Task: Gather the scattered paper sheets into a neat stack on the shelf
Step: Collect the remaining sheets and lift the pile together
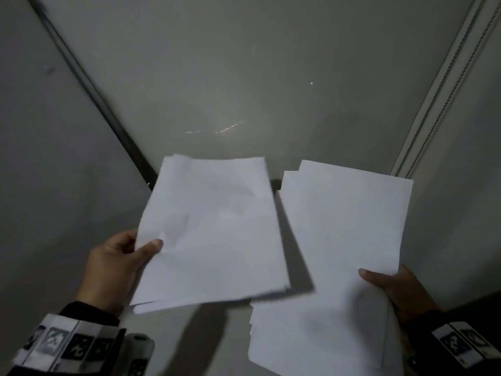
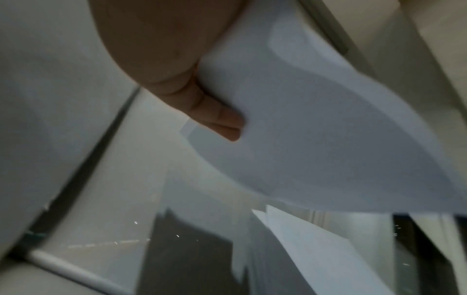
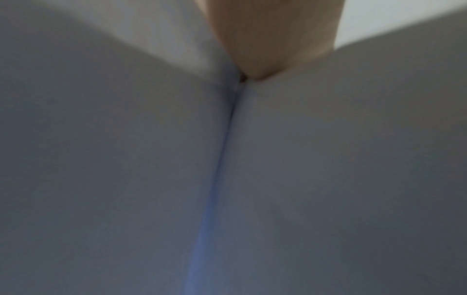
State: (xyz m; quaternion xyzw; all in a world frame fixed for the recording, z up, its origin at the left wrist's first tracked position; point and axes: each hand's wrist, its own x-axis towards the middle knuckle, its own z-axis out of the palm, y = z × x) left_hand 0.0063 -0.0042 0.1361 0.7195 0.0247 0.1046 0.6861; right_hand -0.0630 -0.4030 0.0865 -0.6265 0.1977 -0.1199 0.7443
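Note:
My left hand (image 1: 119,264) pinches a bundle of white paper sheets (image 1: 214,229) at its left edge, thumb on top, above the grey shelf surface (image 1: 217,90). In the left wrist view its fingers (image 2: 217,121) curl under that left bundle (image 2: 328,129). My right hand (image 1: 398,291) grips a second bundle of white sheets (image 1: 341,234) at its right edge, thumb on top. The two bundles hang side by side, a narrow gap between them. In the right wrist view a finger (image 3: 272,40) presses into blurred paper (image 3: 126,179) that fills the frame.
A dark seam (image 1: 89,85) runs diagonally along the left wall (image 1: 40,158). A ridged rail (image 1: 444,85) lines the shelf's right side. Both wrists wear bands with black-and-white markers (image 1: 67,346).

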